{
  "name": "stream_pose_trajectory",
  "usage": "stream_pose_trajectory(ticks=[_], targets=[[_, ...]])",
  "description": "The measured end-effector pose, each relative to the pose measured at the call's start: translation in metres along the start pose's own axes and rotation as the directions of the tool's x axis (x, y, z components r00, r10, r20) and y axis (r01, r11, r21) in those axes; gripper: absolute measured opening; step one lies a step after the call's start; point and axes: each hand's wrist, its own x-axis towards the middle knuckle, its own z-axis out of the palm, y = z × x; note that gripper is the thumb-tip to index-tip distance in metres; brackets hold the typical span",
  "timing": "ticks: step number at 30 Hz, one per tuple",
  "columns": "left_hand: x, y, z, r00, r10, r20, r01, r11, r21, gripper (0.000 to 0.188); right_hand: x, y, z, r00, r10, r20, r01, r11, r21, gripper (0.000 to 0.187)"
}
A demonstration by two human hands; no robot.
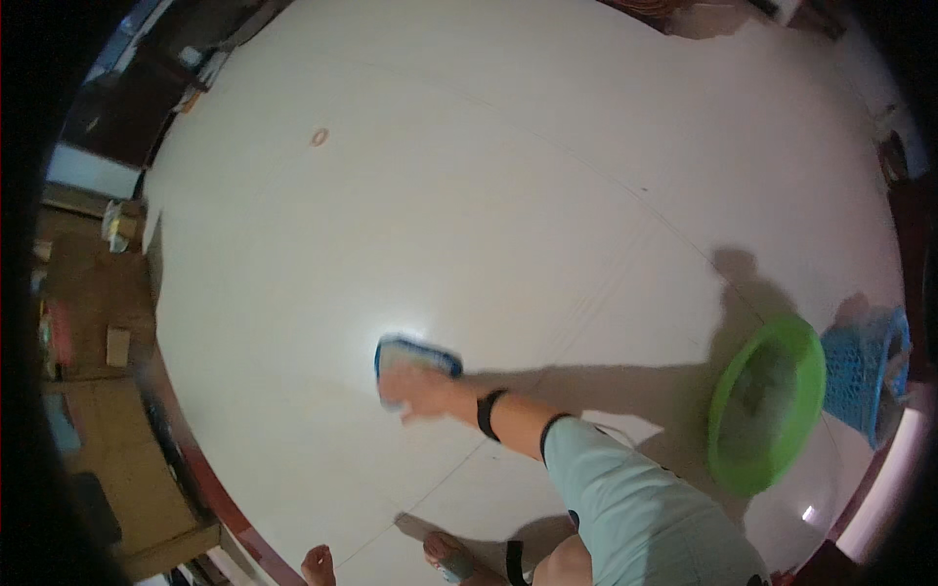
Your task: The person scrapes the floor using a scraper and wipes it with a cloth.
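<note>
- Reaching out now, right hand (415, 386) over a blue-edged pad (420, 354), down on the pale floor (293, 254)!
- Too blurred to tell whether gripping or lying flat.
- Wearing a black wristband (490, 414) and a pale green sleeve (645, 498).
- Over right, spotting a green basin (812, 391), just beside a blue basket (852, 383).
- Farther out, seeing a small brownish ring (314, 140).

Glossy floor (440, 215), smooth plastic basin (810, 391); blurred blue-edged item (418, 354), material unclear.
</note>
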Motion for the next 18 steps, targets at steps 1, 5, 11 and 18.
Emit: stream_pose_trajectory(ticks=[1,5,11,18], targets=[[0.002,-0.016,-0.001,0.998,-0.055,-0.028,0.054,0.997,-0.047,0.014,0.016,0.047,-0.009,0.983,-0.043,-0.178,0.014,0.987,-0.163,0.061],[-0.063,-0.015,-0.008,0.955,-0.298,-0.003,0.298,0.955,0.014,0.015,0.016,0.126,-0.14,0.879,0.342,-0.333,-0.436,0.859,-0.269,0.06],[-0.093,-0.002,-0.02,0.925,-0.379,0.032,0.37,0.915,0.159,0.021,-0.127,0.21,-0.259,0.463,0.667,-0.584,-0.838,0.544,-0.043,0.061],[-0.013,0.009,-0.058,0.977,-0.195,0.087,0.141,0.895,0.422,0.03,-0.403,0.197,-0.225,-0.258,0.729,-0.634,-0.96,-0.121,0.251,0.067]])
